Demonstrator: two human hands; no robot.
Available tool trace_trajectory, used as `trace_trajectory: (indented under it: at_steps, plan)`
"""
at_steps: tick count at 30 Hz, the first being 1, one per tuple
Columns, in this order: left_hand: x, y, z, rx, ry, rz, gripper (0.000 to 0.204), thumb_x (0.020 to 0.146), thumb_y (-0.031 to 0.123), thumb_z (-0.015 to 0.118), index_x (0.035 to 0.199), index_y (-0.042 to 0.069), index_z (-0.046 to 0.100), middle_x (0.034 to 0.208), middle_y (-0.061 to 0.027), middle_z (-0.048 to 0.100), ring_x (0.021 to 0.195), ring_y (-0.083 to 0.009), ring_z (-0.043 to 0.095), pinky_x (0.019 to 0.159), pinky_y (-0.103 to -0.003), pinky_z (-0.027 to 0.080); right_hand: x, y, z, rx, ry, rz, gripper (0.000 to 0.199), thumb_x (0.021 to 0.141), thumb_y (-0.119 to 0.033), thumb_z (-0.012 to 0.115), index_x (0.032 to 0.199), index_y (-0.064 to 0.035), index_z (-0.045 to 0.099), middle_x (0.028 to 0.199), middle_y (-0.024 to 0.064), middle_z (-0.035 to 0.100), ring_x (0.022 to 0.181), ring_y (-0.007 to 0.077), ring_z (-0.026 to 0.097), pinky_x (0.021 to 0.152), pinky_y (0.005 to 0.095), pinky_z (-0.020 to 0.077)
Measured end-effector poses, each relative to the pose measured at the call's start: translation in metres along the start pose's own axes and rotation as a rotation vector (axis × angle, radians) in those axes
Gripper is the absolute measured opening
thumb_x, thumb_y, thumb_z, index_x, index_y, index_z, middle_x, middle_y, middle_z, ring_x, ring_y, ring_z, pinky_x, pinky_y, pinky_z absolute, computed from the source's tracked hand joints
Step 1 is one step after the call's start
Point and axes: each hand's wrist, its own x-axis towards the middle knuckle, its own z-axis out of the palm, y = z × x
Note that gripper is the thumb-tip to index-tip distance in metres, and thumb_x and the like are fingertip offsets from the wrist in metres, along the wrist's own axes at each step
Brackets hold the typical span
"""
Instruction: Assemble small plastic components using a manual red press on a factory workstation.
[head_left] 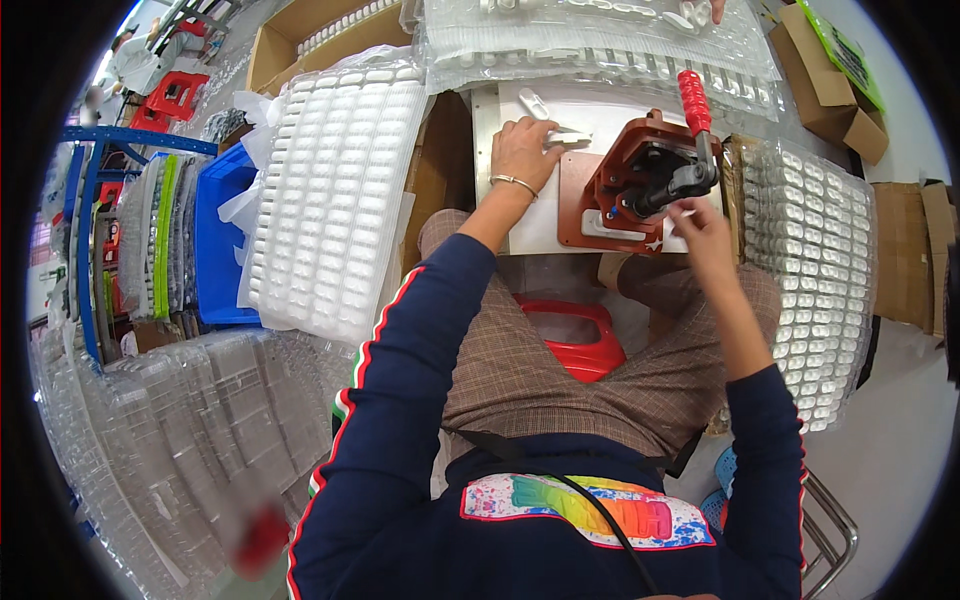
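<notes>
Here, in the head view, a small white work surface (530, 222) stood before the seated person, bearing a brown-red press (640, 185) with a red-wrapped handle. Trays of white parts flanked it, a left stack (340, 190) and a right stack (815, 270), with wrapped trays (600, 60) beyond. Farther left were a blue bin (222, 245), a blue rack (90, 230) and clear plastic trays (170, 430); a red stool (590, 350) showed between the knees.

The left hand (522, 158) was at a white piece (572, 137) left of the press, its fingers bent; whether they gripped it could not be told. Another white piece (532, 103) lay just beyond. The right hand (706, 238) was close beside the press, fingers curled together around something pale or nothing; I cannot tell which. The press's inside was dark and partly hidden by its lever, a co-worker's hand (718, 10) was cut off by the upper edge, and a red shape (262, 540) at lower left was blurred.
</notes>
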Motion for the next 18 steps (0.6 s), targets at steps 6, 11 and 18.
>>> trace_trajectory:
  at_steps: [6,11,18]
  plan:
    - [-0.004,-0.024,0.0,-0.262,-0.148,-0.276,0.021,0.076,0.024,0.073,0.091,0.01,0.072,0.083,-0.0093,0.067,0.08,-0.0272,0.064,0.076,-0.038,0.051,-0.016,0.012,0.04,-0.256,-0.133,-0.187,0.029,0.082,-0.01,0.07,0.107,-0.0011,0.06,0.093,0.0101,0.051,0.079,0.0244,0.057,0.071,0.0335,0.047]
    - [-0.039,-0.015,-0.047,-0.21,-0.38,-0.492,0.043,0.073,0.027,0.077,0.109,0.007,0.064,0.073,-0.0085,0.066,0.073,-0.0258,0.067,0.074,-0.036,0.053,-0.011,0.021,0.044,-0.211,-0.018,-0.362,0.03,0.08,-0.012,0.072,0.103,0.0006,0.058,0.096,0.0105,0.05,0.077,0.0268,0.057,0.07,0.0362,0.0474]
    - [-0.06,-0.009,-0.068,-0.174,-0.224,-0.019,0.051,0.075,0.004,0.064,0.125,0.012,0.059,0.125,-0.0122,0.057,0.108,-0.0314,0.058,0.093,-0.039,0.048,-0.021,0.017,0.048,-0.267,0.016,-0.252,0.027,0.081,-0.014,0.072,0.1,0.0001,0.06,0.105,0.0124,0.055,0.085,0.0299,0.06,0.074,0.0395,0.049]
